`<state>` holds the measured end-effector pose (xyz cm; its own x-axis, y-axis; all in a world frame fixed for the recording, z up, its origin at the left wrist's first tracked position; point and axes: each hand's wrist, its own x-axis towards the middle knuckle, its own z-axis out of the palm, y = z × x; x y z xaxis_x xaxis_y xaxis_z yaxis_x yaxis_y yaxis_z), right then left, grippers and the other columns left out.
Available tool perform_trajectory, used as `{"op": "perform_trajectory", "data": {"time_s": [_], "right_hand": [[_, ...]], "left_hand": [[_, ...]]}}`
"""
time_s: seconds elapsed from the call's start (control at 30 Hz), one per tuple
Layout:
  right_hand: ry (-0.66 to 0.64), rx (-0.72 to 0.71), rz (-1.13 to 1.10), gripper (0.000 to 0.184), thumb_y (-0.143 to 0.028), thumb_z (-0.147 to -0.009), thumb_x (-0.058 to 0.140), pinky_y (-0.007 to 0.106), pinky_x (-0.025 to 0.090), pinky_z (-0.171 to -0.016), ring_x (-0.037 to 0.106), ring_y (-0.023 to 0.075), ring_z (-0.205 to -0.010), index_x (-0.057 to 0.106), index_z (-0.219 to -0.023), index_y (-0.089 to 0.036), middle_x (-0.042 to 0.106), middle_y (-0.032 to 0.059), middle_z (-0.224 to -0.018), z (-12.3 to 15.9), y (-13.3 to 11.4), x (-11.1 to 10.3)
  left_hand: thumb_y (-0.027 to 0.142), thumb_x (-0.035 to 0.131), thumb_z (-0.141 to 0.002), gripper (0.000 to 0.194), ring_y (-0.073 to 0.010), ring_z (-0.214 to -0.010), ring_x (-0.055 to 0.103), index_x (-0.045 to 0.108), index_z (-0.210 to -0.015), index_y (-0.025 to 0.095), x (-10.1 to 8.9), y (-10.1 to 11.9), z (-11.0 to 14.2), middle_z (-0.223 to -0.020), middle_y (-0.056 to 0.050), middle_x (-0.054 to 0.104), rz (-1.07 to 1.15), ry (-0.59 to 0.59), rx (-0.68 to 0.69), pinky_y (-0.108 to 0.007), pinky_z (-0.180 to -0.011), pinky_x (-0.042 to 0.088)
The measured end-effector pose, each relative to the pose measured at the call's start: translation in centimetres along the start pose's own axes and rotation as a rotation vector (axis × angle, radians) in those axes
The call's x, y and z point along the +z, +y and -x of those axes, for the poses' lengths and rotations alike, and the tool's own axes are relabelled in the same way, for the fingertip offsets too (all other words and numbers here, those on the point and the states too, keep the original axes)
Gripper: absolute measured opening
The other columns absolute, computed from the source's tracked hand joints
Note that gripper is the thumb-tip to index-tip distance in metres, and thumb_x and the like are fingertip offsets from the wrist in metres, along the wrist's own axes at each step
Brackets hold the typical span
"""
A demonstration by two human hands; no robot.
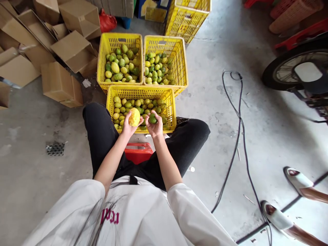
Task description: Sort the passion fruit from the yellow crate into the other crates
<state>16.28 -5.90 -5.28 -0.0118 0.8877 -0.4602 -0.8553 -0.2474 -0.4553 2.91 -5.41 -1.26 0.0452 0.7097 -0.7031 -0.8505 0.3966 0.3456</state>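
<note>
My left hand point(129, 127) is closed round a large yellow fruit point(134, 117), held just above the near yellow crate point(141, 92). My right hand point(154, 127) grips a smaller green fruit point(153, 119) beside it. Both hands hover over the near edge of that crate, which holds several yellow and green fruits. Two more yellow crates stand behind it: the back left crate point(120, 38) with larger green and yellow fruits, and the back right crate point(165, 41) with smaller ones. I sit on a red stool point(138, 152) with my knees either side of the near crate.
Cardboard boxes point(61, 58) are piled at the left. A stacked yellow crate point(188, 17) stands at the back. A black cable point(239, 130) runs across the concrete floor. A wheel point(294, 70) is at the right, and another person's shoes point(297, 179) at the lower right. A floor drain point(55, 148) lies left.
</note>
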Motion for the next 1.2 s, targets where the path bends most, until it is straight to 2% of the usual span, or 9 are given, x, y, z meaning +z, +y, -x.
{"op": "perform_trajectory", "data": {"time_s": [0.13, 0.33, 0.53, 0.67, 0.73, 0.83, 0.93, 1.07, 1.2], "right_hand": [[-0.016, 0.014, 0.008, 0.016, -0.022, -0.082, 0.077, 0.013, 0.049, -0.051, 0.061, 0.0099, -0.071, 0.064, -0.089, -0.026, 0.069, -0.0029, -0.089, 0.0, 0.3, 0.1], [-0.055, 0.012, 0.094, 0.019, -0.021, -0.081, 0.078, 0.014, 0.045, -0.049, 0.059, 0.0102, -0.067, 0.060, -0.087, -0.026, 0.065, -0.0037, -0.083, 0.0, 0.5, 0.5], [-0.091, -0.028, 0.006, 0.018, -0.031, -0.085, 0.080, 0.022, 0.063, -0.067, 0.071, 0.0141, -0.083, 0.066, -0.096, -0.027, 0.073, -0.0015, -0.095, 0.5, 0.0, 0.7], [-0.125, 0.014, -0.055, 0.025, -0.042, -0.086, 0.075, 0.047, 0.071, -0.092, 0.075, 0.0272, -0.115, 0.069, -0.106, -0.027, 0.079, 0.0065, -0.111, 0.8, -0.6, 1.1], [-0.130, 0.028, -0.030, 0.026, -0.041, -0.085, 0.076, 0.052, 0.070, -0.097, 0.073, 0.0288, -0.123, 0.069, -0.107, -0.027, 0.079, 0.0067, -0.113, 1.0, -0.7, 1.2], [-0.107, 0.077, 0.021, 0.023, -0.041, -0.087, 0.077, 0.044, 0.072, -0.093, 0.076, 0.0242, -0.113, 0.068, -0.104, -0.028, 0.077, 0.0026, -0.100, 1.0, -0.4, 1.2], [-0.088, 0.108, 0.023, 0.020, -0.037, -0.086, 0.080, 0.027, 0.071, -0.076, 0.073, 0.0151, -0.085, 0.066, -0.098, -0.027, 0.072, -0.0013, -0.090, 0.9, -0.1, 0.8], [-0.064, 0.103, 0.019, 0.021, -0.029, -0.085, 0.081, 0.009, 0.051, -0.049, 0.061, 0.0079, -0.067, 0.062, -0.092, -0.027, 0.068, -0.0034, -0.086, 0.5, 0.2, 0.6], [-0.059, 0.077, 0.036, 0.019, -0.032, -0.090, 0.078, 0.008, 0.042, -0.043, 0.057, 0.0071, -0.064, 0.061, -0.090, -0.026, 0.065, -0.0031, -0.086, 0.5, 0.3, 0.9]], "left_hand": [[0.031, 0.055, -0.106, 0.023, -0.0204, -0.093, 0.081, 0.076, -0.110, 0.021, -0.2, -0.2, -0.1, -0.084, -0.004, 0.075, -0.036, -0.059, -0.013, -0.035, -0.098, 0.066], [0.035, 0.056, -0.105, 0.028, -0.0250, -0.107, 0.082, 0.075, -0.115, 0.018, -0.2, -0.2, -0.2, -0.098, -0.010, 0.082, -0.067, -0.082, -0.022, -0.037, -0.102, 0.065], [0.038, 0.037, -0.108, 0.048, -0.0325, -0.129, 0.076, 0.074, -0.129, 0.015, -0.1, 0.1, 0.2, -0.121, -0.016, 0.082, 0.008, -0.139, 0.001, -0.049, -0.109, 0.063], [0.033, 0.040, -0.111, 0.040, -0.0272, -0.126, 0.077, 0.075, -0.120, 0.016, -0.1, 0.1, 0.0, -0.113, -0.012, 0.083, 0.022, -0.148, 0.047, -0.041, -0.109, 0.062], [0.033, 0.045, -0.111, 0.034, -0.0238, -0.119, 0.079, 0.075, -0.111, 0.017, -0.2, 0.0, -0.2, -0.104, -0.009, 0.082, 0.010, -0.122, 0.062, -0.035, -0.109, 0.061], [0.032, 0.051, -0.110, 0.028, -0.0223, -0.105, 0.081, 0.074, -0.104, 0.017, -0.3, -0.2, -0.4, -0.090, -0.007, 0.079, -0.026, -0.088, 0.039, -0.032, -0.105, 0.062], [0.030, 0.050, -0.109, 0.027, -0.0222, -0.096, 0.081, 0.073, -0.108, 0.016, -0.3, -0.4, -0.3, -0.082, -0.007, 0.075, -0.073, -0.096, 0.000, -0.033, -0.098, 0.064], [0.032, 0.053, -0.107, 0.033, -0.0218, -0.098, 0.081, 0.070, -0.133, 0.020, -0.4, -0.6, -0.3, -0.102, -0.008, 0.081, -0.088, -0.155, -0.011, -0.034, -0.096, 0.065], [0.035, 0.052, -0.108, 0.038, -0.0224, -0.105, 0.081, 0.069, -0.139, 0.021, -0.2, -0.5, -0.2, -0.113, -0.010, 0.082, -0.097, -0.166, -0.015, -0.035, -0.099, 0.065]]}}
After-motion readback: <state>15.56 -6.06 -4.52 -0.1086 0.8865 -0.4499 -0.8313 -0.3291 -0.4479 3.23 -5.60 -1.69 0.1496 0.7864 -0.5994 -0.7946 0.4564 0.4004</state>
